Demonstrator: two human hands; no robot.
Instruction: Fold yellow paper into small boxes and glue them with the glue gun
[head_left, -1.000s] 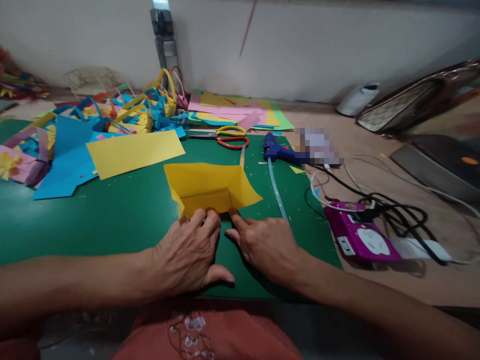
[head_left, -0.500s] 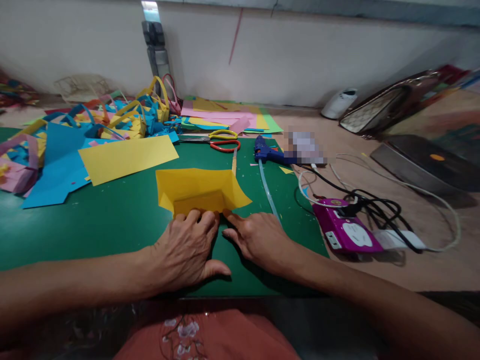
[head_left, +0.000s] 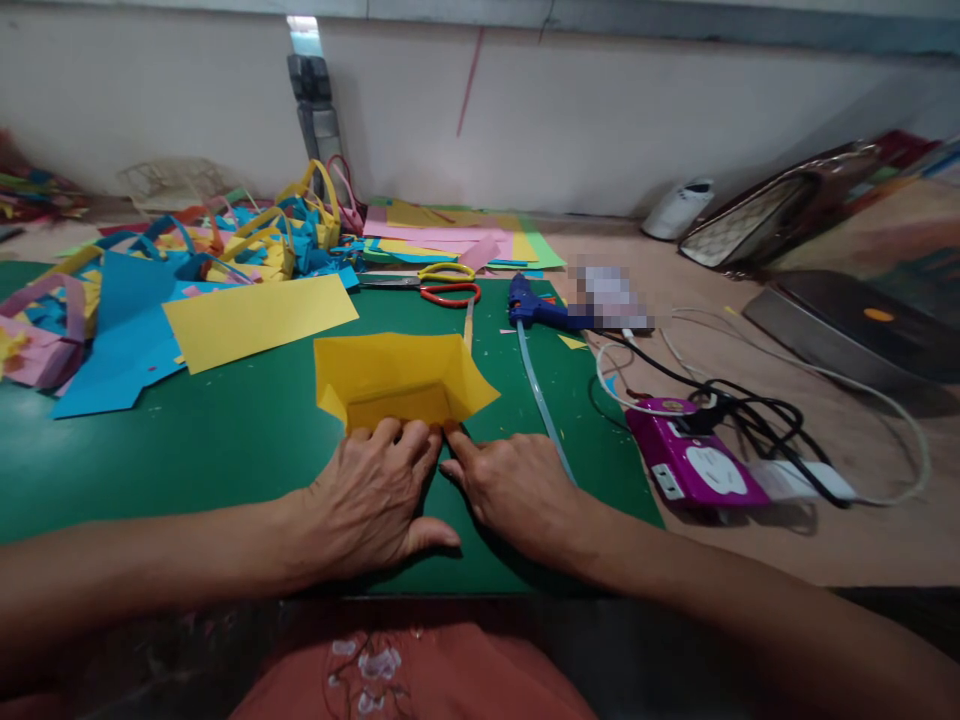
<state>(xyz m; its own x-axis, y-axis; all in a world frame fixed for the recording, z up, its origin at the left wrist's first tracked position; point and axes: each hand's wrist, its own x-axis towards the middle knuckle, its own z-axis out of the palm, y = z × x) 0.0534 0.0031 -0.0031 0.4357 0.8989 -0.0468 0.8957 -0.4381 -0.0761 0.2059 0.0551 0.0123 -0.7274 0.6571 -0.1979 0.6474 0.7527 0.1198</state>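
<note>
A yellow paper box (head_left: pixel 397 360), its far and side walls standing up and flaring outward, sits on the green mat (head_left: pixel 247 450) in front of me. My left hand (head_left: pixel 382 480) lies palm down at its near edge, fingertips pressing on the paper, thumb spread to the right. Beside it my right hand (head_left: pixel 514 485) presses the same edge with an outstretched index finger; its thumb is apart from that finger and the other fingers are curled. My fingers hide the box's near side.
Beyond the box lie scissors (head_left: pixel 450 293), a blue glue gun (head_left: pixel 544 308) with a glue stick, and a yellow sheet (head_left: pixel 262 318) over blue paper (head_left: pixel 120 340). Paper baskets (head_left: pixel 262 240) crowd the back left. A magenta power strip (head_left: pixel 694 455) with tangled cords (head_left: pixel 765 420) is at right.
The view has shifted very slightly. Both hands stay at the box's near edge, and the right hand's knuckles sit a touch lower; the box looks the same.
</note>
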